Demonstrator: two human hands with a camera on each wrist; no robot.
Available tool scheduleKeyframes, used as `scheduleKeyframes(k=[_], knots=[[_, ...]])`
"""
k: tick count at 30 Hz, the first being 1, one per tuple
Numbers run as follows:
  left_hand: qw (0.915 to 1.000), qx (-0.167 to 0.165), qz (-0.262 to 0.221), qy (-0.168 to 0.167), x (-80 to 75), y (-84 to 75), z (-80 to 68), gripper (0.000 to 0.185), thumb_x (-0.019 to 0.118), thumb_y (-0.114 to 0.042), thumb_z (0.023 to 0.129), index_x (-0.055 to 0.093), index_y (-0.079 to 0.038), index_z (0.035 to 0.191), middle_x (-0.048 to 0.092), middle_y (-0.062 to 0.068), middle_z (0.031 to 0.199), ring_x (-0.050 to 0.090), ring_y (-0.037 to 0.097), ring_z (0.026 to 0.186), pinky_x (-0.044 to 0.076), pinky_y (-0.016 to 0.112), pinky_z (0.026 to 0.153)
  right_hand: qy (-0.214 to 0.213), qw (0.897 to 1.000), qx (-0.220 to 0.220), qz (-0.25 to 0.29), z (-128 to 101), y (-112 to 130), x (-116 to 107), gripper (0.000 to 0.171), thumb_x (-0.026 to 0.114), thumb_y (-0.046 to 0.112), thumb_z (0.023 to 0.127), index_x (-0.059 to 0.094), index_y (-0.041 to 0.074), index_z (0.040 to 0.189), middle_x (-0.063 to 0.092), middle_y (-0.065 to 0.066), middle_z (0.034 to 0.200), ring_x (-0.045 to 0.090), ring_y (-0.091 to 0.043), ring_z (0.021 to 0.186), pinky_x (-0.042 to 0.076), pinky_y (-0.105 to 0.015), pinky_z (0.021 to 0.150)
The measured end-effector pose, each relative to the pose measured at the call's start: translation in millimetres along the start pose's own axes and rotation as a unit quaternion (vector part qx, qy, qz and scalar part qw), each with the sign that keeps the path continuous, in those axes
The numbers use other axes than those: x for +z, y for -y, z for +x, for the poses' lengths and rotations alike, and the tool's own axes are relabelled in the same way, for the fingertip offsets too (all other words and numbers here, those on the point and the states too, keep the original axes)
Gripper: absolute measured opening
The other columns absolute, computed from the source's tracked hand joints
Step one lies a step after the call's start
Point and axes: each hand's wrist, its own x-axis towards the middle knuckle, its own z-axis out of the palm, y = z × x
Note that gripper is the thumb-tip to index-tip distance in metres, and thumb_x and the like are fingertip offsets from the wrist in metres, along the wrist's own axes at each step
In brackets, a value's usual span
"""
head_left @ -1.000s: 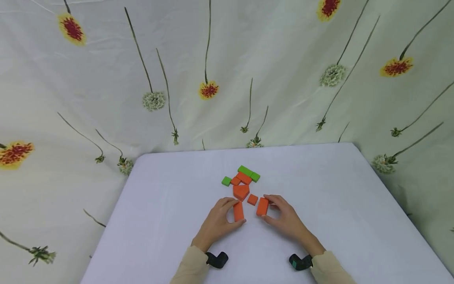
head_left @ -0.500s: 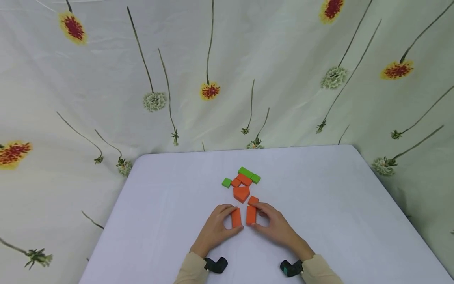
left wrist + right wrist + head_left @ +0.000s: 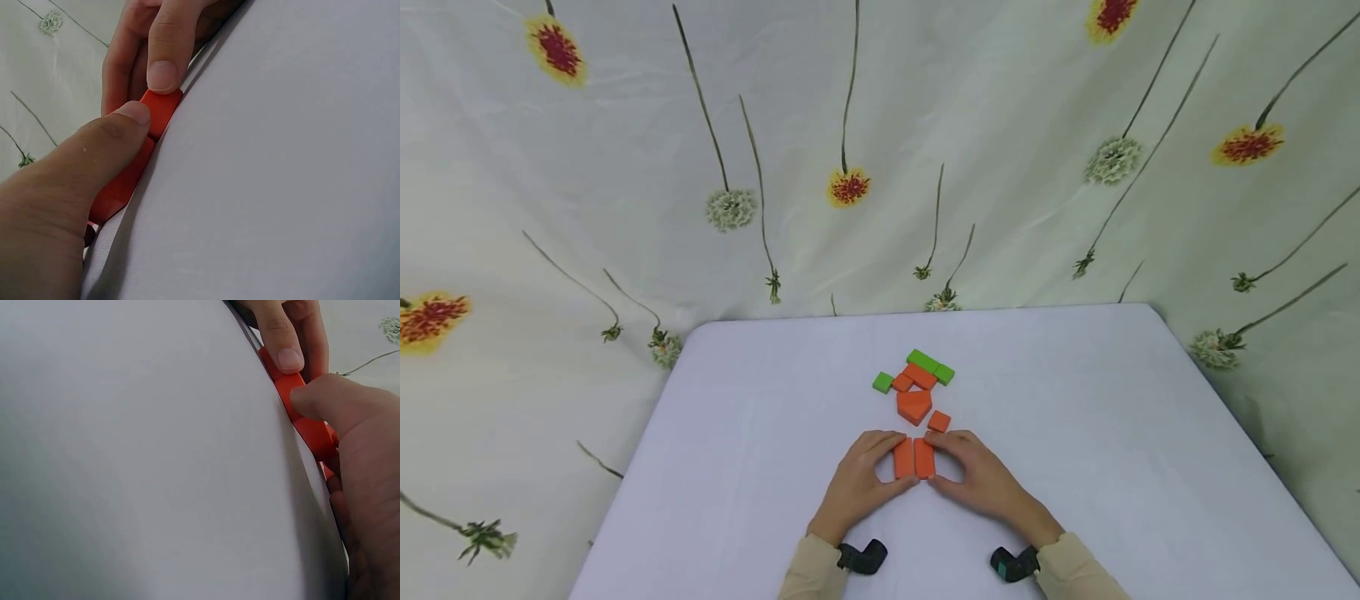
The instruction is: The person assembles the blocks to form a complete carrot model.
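Two orange rectangular blocks lie side by side on the white table, with a thin gap at most between them in the head view. My left hand (image 3: 857, 481) holds the left orange block (image 3: 903, 458) between thumb and fingers. On the other side, my right hand (image 3: 988, 481) grips the right orange block (image 3: 924, 458) the same way. Both thumbs lie at the near ends of the blocks, close to each other. In the left wrist view the left block (image 3: 119, 187) is partly hidden by the left thumb. A small orange block (image 3: 939, 421) sits just beyond the right fingertips.
Farther off lies an orange five-sided block (image 3: 914, 406). Behind it, several orange and green blocks form a slanted cluster, with a long green block (image 3: 922, 360) at the back and a small green block (image 3: 883, 382) at the left. The white table (image 3: 760, 417) meets a flowered cloth (image 3: 790, 167).
My right hand has brought its orange block leftward and nearer, up beside the left one. The left hand has drawn its block slightly nearer and straightened it.
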Motion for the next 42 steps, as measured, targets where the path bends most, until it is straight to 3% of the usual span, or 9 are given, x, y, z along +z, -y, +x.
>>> scheduleKeyframes(k=[11, 19, 26, 33, 42], knots=[[1.0, 0.006, -0.005, 0.005, -0.6, 1.7, 2.9, 0.067, 0.069, -0.062, 0.077, 0.062, -0.018, 0.129, 0.062, -0.01, 0.124, 0.053, 0.008, 0.118, 0.048, 0.033, 0.101, 0.004, 1.0, -0.028, -0.01, 2, 1, -1, 0.059, 0.067, 0.047, 0.087, 0.052, 0.026, 0.139, 0.049, 0.009, 0.144, 0.044, -0.01, 0.129, 0.046, -0.039, 0.104], [0.9999, 0.007, -0.01, 0.008, -4.1, 1.4, 6.9, 0.067, 0.069, -0.061, 0.078, 0.061, -0.019, 0.13, 0.061, -0.011, 0.126, 0.052, 0.008, 0.119, 0.047, 0.033, 0.102, 0.01, 1.0, -0.018, -0.006, 4, 3, -4, 0.061, 0.067, 0.049, 0.087, 0.049, 0.027, 0.141, 0.045, 0.012, 0.145, 0.043, -0.011, 0.131, 0.046, -0.039, 0.105], [0.9999, 0.015, -0.002, 0.004, -4.4, 2.6, 9.6, 0.065, 0.07, -0.059, 0.078, 0.062, -0.019, 0.128, 0.062, -0.01, 0.124, 0.054, 0.01, 0.116, 0.05, 0.035, 0.099, -0.015, 0.996, -0.018, 0.082, 11, 0, -15, 0.054, 0.07, 0.035, 0.088, 0.054, 0.022, 0.137, 0.052, 0.01, 0.138, 0.05, -0.011, 0.125, 0.05, -0.035, 0.099], [0.9999, -0.005, -0.004, 0.012, -4.2, -0.6, 8.2, 0.064, 0.071, -0.058, 0.078, 0.061, -0.021, 0.129, 0.062, -0.01, 0.123, 0.054, 0.008, 0.115, 0.05, 0.034, 0.099, -0.037, 0.997, -0.026, 0.065, 27, -4, -28, 0.047, 0.07, 0.021, 0.089, 0.056, 0.017, 0.134, 0.06, 0.003, 0.127, 0.055, -0.014, 0.108, 0.054, -0.026, 0.084], [0.9997, -0.02, -0.006, 0.016, -3.2, -3.7, 0.5, 0.063, 0.07, -0.059, 0.078, 0.061, -0.022, 0.129, 0.062, -0.011, 0.123, 0.054, 0.009, 0.115, 0.05, 0.036, 0.099, -0.035, 0.997, -0.022, 0.062, 48, -9, -32, 0.04, 0.066, 0.013, 0.091, 0.059, 0.015, 0.131, 0.061, 0.001, 0.125, 0.055, -0.016, 0.11, 0.056, -0.034, 0.086]])
